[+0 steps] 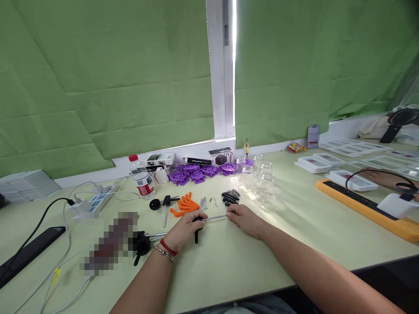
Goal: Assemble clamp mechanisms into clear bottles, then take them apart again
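Note:
My left hand (pixel 185 231) is closed around a black handle part (pixel 197 235) that sticks out below the fingers. A thin metal rod (pixel 214 217) runs from that part to my right hand (pixel 244 219), which pinches its far end. Both hands rest on the pale green table (pixel 235 261). Just beyond them lie orange plastic pieces (pixel 183 205), several short metal pins (pixel 203 203) and small black parts (pixel 229 198). A red cord and a metal bangle circle my left wrist.
Purple wheels (pixel 196 171), clear cups (pixel 262 176) and a water bottle (pixel 141 178) stand further back. A black clamp tool (pixel 142 244), cables and a power strip (pixel 98 200) lie at left. An orange tray (pixel 366 205) and white cards are at right, with another person's arm (pixel 382 176).

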Demonstrator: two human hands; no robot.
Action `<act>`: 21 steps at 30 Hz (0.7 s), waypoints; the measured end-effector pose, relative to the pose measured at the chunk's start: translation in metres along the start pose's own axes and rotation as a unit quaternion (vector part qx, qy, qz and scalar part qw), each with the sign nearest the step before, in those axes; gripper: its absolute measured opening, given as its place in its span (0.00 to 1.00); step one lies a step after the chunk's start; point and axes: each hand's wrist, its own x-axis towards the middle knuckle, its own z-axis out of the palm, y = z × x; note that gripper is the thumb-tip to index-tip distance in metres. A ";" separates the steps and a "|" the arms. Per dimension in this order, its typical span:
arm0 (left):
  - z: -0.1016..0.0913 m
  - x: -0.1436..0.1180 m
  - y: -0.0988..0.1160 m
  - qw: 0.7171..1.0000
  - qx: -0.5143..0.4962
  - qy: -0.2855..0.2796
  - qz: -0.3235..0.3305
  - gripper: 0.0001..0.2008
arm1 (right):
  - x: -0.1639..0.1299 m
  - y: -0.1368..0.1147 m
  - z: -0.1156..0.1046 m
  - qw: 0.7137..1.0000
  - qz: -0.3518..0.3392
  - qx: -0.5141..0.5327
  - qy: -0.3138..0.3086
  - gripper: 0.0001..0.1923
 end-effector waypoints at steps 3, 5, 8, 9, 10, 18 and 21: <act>0.000 0.000 0.001 1.000 0.003 -0.002 0.002 0.13 | 0.000 0.000 0.000 1.000 0.008 0.004 -0.006 0.12; 0.000 0.000 0.001 1.000 0.004 -0.004 0.003 0.13 | 0.000 -0.001 0.000 1.000 0.010 0.003 -0.002 0.12; 0.000 -0.001 0.001 1.000 0.003 -0.006 0.004 0.13 | 0.000 -0.003 0.001 1.000 -0.015 0.020 0.009 0.06; 0.000 -0.001 0.001 1.000 0.002 -0.006 0.004 0.13 | 0.000 -0.003 0.001 0.999 -0.027 0.027 0.009 0.06; 0.000 -0.001 0.001 1.000 0.000 -0.007 0.004 0.13 | 0.000 -0.003 0.001 0.999 -0.036 0.033 0.006 0.05; 0.000 -0.002 0.002 1.000 -0.003 -0.012 0.001 0.12 | -0.003 -0.009 -0.001 1.000 -0.008 -0.013 0.005 0.04; 0.000 -0.002 0.003 1.000 -0.001 -0.012 0.001 0.12 | -0.003 -0.008 -0.001 1.000 -0.001 -0.021 0.002 0.06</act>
